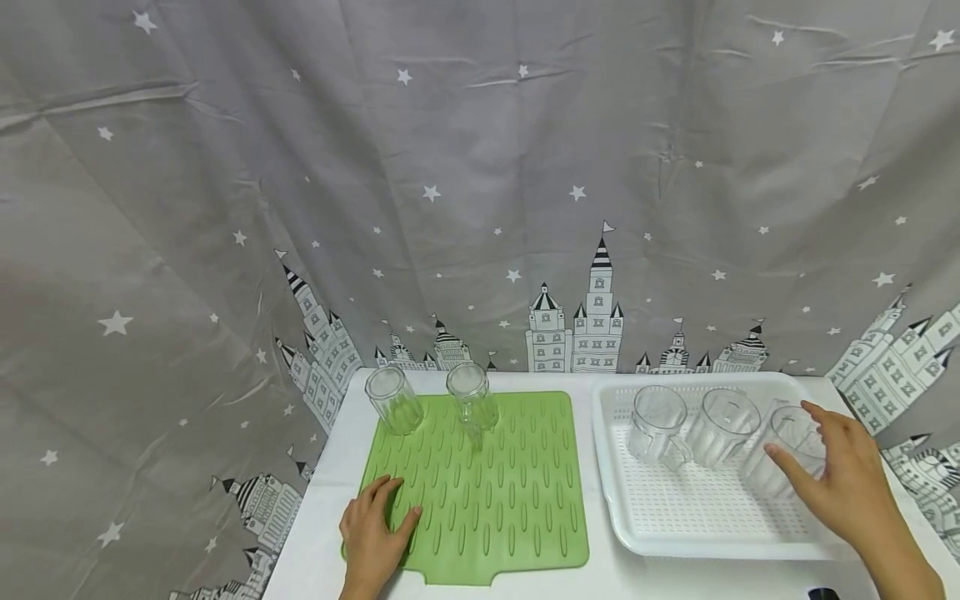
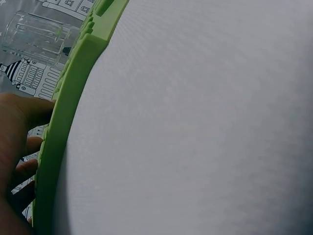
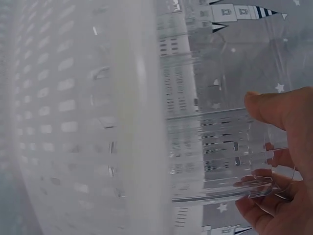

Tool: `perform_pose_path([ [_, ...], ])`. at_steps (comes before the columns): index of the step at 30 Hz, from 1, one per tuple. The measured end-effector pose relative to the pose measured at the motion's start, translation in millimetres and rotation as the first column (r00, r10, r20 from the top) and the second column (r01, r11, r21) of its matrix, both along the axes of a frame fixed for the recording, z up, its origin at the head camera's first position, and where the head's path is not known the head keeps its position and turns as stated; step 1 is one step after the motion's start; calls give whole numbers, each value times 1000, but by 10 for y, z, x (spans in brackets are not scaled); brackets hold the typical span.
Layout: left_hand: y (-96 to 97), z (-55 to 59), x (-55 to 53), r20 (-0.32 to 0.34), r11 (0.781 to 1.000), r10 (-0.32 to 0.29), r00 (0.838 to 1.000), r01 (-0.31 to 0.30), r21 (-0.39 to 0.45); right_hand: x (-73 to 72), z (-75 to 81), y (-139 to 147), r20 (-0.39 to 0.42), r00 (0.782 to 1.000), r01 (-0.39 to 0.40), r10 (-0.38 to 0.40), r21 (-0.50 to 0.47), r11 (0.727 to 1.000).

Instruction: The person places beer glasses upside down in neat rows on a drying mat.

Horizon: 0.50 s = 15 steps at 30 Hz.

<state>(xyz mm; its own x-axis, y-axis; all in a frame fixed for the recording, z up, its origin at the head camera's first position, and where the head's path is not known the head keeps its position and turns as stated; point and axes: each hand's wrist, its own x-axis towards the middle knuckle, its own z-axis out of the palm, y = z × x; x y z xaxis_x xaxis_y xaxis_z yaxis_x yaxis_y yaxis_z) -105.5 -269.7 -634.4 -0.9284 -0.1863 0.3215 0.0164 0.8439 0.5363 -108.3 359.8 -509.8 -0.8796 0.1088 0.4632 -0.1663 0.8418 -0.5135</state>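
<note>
The green drying mat (image 1: 525, 475) bears two glass mugs (image 1: 397, 404) toward eleven and twelve o'clock, the white basket (image 1: 720, 549) three. Left hand (image 1: 371, 533): fingers apart; right hand (image 1: 847, 479): spread round one mug, grip unclear.

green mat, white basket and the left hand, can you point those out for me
Green mat (image 1: 476, 496), head view: ribbed top, near the middle.
White basket (image 1: 697, 512), head view: bare perforated floor, towards the front.
Left hand (image 1: 372, 535), head view: back of the hand.

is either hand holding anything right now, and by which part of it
The left hand holds nothing. The right hand spans the rightmost glass near its rim, but whether its grip is closed cannot be told.
</note>
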Motion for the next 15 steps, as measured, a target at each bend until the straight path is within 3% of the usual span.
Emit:
perform_pose_path([
  [5, 3, 11, 6, -6, 1000, -3, 1000, 3, 0, -8, 136, -1, 15, 1000, 12, -13, 15, 1000],
  [11, 2, 19, 7, 8, 1000, -8, 1000, 8, 10, -11, 268, -9, -50, 999, 7, -7, 10, 1000],
  [15, 1, 14, 5, 7, 1000, -10, 1000, 10, 9, 7, 315, -16, -46, 999, 20, -19, 17, 1000],
])
